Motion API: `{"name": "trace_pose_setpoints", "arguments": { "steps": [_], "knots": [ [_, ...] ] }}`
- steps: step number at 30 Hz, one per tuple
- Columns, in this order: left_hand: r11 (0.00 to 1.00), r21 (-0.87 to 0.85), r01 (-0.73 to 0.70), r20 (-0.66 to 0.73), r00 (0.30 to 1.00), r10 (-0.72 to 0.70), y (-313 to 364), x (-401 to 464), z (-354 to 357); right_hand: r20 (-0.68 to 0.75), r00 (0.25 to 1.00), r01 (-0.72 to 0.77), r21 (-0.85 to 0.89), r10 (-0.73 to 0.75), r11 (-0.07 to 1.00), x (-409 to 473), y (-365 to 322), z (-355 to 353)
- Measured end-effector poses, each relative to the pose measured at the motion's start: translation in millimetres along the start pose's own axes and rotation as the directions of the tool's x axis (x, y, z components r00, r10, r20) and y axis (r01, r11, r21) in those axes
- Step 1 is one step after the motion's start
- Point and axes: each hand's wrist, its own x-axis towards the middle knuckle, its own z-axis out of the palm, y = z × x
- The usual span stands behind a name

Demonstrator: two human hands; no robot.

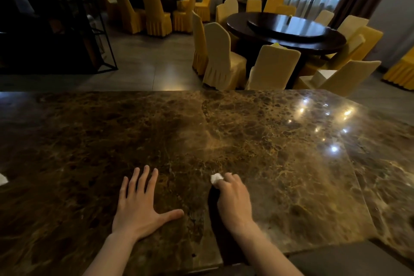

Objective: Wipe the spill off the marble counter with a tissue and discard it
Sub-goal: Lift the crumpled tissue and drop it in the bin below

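So from the head cam, looking down at my own hands on the marble counter [257,141]: my right hand [235,199] has the tissue [216,177] wadded into a little white ball, and it pokes out just ahead of my fingertips [229,177], on the far-left side of the hand, pressed down against the stone. The wad is too scrunched to have a real long axis, it's basically a lump. The fingers are curled tight around it, knuckles up, so that hand is clamped on the tissue and nothing else.

My left hand [139,206] is just beside it, flat on the counter, palm down, fingers spread wide, thumb sticking out toward the right hand. It's holding nothing, only bracing me.

The spill itself? Honestly can't pick it out. The marble is dark, veiny and glossy with lamp glare, so any wet patch is lost in the pattern. My guess is it's right under or just ahead of the wad, so the right hand is the one to keep pushing. No bin anywhere in view, so the discard step isn't done, and I'd have to look for one.

There's a small white something [3,179] at the far left edge of the counter, can't tell what.
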Motion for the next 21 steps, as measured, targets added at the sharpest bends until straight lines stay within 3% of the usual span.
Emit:
{"name": "trace_pose_setpoints", "arguments": {
  "steps": [4,7,9,11,14,17,19,21],
  "knots": [
    [1.0,0.006,-0.01,-0.012,1.0,0.01,0,-1,0,0.079,0.965,0.242,0.112,-0.251,0.964,-32,-18,-3],
    [1.0,0.017,-0.009,-0.009,1.0,0.01,0,-1,-1,0.171,0.931,0.301,0.14,-0.323,0.943,-52,-12,-11],
    [1.0,0.011,-0.011,0.011,1.0,0.01,1,-2,-3,0.166,0.959,0.191,0.223,-0.23,0.956,-59,-5,-21],
    [1.0,0.008,-0.004,0.017,1.0,0.004,2,-2,-4,0.119,0.992,-0.077,0.429,0.028,0.9,-64,3,-36],
    [1.0,0.029,-0.008,0.073,0.997,0.006,3,0,-7,0.256,0.918,-0.389,0.728,0.303,0.564,-71,17,-56],
    [1.0,0.018,-0.009,0.143,0.99,0.006,4,2,-13,0.436,0.859,-0.499,0.831,0.269,0.245,-87,29,-68],
    [1.0,0.025,-0.017,0.134,0.991,0.013,5,0,-17,0.486,0.857,-0.511,0.842,0.169,0.172,-101,32,-73],
    [0.999,0.018,-0.047,0.101,0.994,0.045,7,-6,-18,0.508,0.856,-0.516,0.837,0.094,0.184,-116,32,-74]
  ]
}}
